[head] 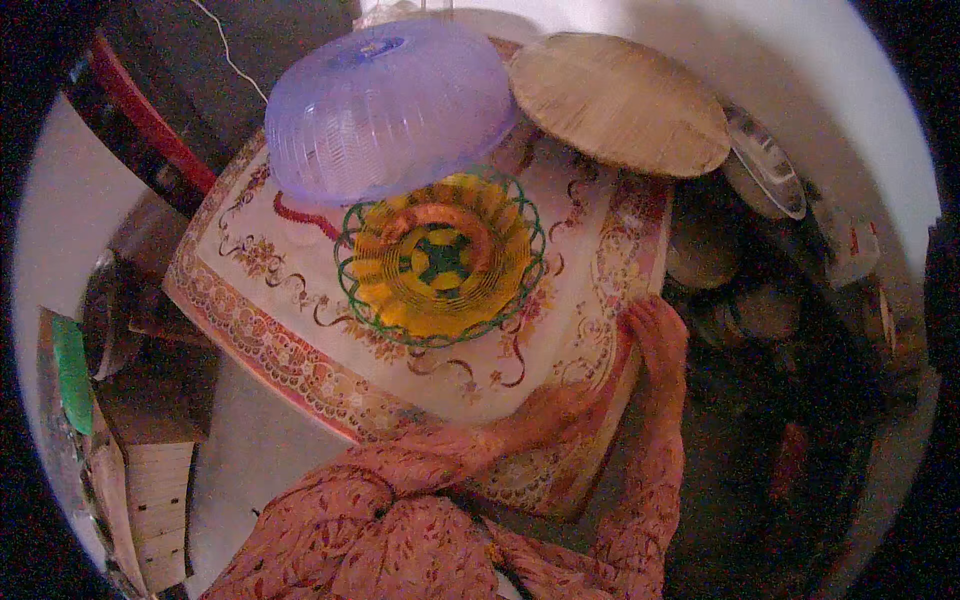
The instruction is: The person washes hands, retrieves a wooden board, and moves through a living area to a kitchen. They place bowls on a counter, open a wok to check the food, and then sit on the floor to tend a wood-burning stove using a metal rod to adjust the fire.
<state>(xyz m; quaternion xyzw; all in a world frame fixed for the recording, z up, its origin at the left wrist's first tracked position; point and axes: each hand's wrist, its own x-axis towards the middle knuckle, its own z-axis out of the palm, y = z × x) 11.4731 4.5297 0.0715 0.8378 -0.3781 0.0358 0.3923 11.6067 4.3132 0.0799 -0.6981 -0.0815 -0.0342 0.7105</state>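
Note:
A floral-patterned tablecloth (450,390) with a lace-print border covers the table before me. My left arm reaches across its front, and my left hand (581,397) is blurred low over the right-hand border. My right hand (656,326) lies at the cloth's right edge, fingers bent over it; whether they pinch the fabric is unclear. Beyond both hands stands a round yellow basket (382,300) with a looped green rim and a green-and-yellow centre. Behind it, a translucent purple plastic dome-shaped cover (390,120) partly overlaps the basket's far rim.
A flat round tan tray (622,105) leans at the back right, beside a shiny metal dish (765,161). A red cord-like strip (307,216) lies left of the basket. Dim rounded vessels (765,311) stand right of the table. A pale drawer unit (161,510) is at the lower left.

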